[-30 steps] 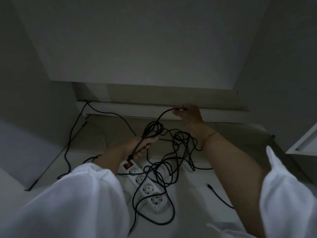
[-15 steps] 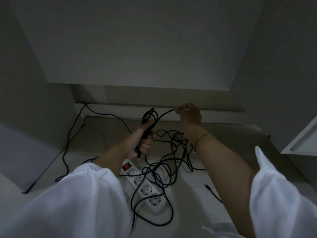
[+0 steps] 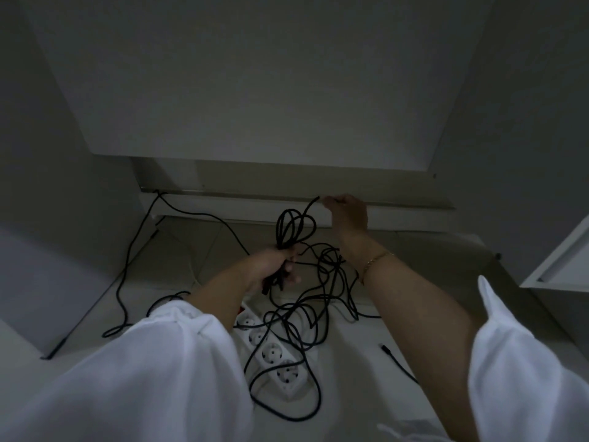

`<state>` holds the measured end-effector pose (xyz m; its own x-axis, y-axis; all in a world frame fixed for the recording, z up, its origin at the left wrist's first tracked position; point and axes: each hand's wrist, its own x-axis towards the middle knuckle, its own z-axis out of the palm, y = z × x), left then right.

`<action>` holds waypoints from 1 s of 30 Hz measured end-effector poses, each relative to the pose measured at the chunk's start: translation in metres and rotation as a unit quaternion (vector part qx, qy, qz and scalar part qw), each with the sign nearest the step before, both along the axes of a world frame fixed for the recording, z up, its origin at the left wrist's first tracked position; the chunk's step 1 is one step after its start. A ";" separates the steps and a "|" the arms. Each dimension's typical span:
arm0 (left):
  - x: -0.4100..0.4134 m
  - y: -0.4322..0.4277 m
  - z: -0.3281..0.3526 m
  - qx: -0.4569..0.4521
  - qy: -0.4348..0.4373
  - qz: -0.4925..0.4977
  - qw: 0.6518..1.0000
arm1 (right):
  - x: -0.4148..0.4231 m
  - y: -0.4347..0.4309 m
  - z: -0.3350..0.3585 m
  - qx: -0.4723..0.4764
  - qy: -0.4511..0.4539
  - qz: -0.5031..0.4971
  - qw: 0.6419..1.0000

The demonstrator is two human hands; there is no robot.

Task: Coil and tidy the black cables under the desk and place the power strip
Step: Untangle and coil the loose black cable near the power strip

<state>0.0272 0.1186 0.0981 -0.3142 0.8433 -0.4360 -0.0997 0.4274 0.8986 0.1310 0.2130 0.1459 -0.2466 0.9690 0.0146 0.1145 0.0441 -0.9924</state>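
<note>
Coiling is under way in dim light beneath the desk. The left hand has its fingers curled tight round the neck of a small coil of black cable, with loops standing above the fist and short ends hanging below. It seems to act as the anchor, so finished turns do not spring apart. The right hand is raised farther back, near the pale rail at the foot of the back panel. Its thumb and fingertips pinch the single strand that runs off the top of the coil. Holding that strand up and apart from the fist probably draws out slack and sets the span of the next loop. A gold bracelet is on that wrist. The uncoiled length lies as a loose tangle on the floor between the forearms, draped across the white power strip. The strip lies flat with its sockets up and is not yet placed. A separate lead runs from the rail's left corner down along the floor, and I cannot tell where it ends. A plug end lies beside the right forearm, apart from the tangle. Judgement: a good deal of cable is left to gather, and pulling it may drag the strip along.
</note>
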 end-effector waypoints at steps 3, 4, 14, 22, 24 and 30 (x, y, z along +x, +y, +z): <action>-0.004 0.000 -0.006 0.002 0.015 0.058 0.998 | -0.001 -0.004 0.004 -0.014 -0.015 0.090 0.996; -0.006 0.001 -0.007 0.005 0.029 0.071 0.997 | 0.000 -0.007 0.005 -0.022 -0.019 0.123 0.992; -0.014 0.005 -0.003 0.069 0.084 0.125 0.986 | -0.003 -0.029 0.007 -0.155 -0.022 0.280 0.947; 0.001 0.012 0.006 0.087 0.097 0.102 0.986 | -0.021 -0.036 -0.003 -0.043 -0.168 0.227 0.958; 0.001 0.011 0.006 0.080 0.105 0.087 0.987 | -0.022 -0.034 -0.002 -0.014 -0.164 0.213 0.963; -0.001 0.008 0.008 0.117 -0.009 0.060 0.991 | -0.015 -0.029 -0.006 -0.078 -0.096 0.239 0.963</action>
